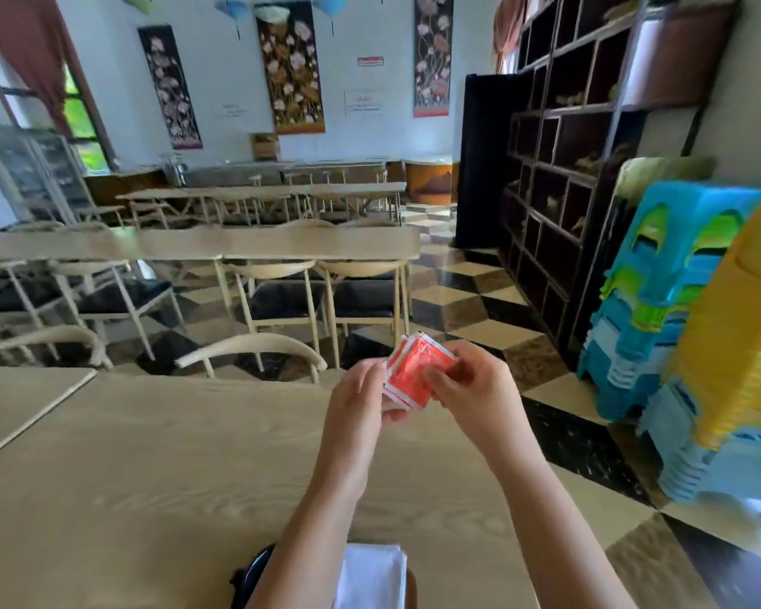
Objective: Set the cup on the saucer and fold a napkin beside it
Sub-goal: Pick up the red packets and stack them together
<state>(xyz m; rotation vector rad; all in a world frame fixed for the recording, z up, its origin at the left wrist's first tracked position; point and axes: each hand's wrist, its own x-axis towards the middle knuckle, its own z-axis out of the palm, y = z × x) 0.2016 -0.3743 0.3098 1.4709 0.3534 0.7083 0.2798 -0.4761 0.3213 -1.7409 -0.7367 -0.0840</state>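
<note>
- The left hand [357, 395] and the right hand [473, 384] together hold a red packet [414, 373] with white edges above the far part of the table [172, 454], fingers pinched on its two sides.
- A white napkin [372, 573] lies at the near table edge between the forearms, with a dark object [249, 573] just left of it, mostly hidden.
- The tabletop left of the hands is bare wood up to its far edge, where a chair [251, 347] back stands.
- Right of the table, stacked stools [677, 323] stand on the checkered floor [479, 301].
</note>
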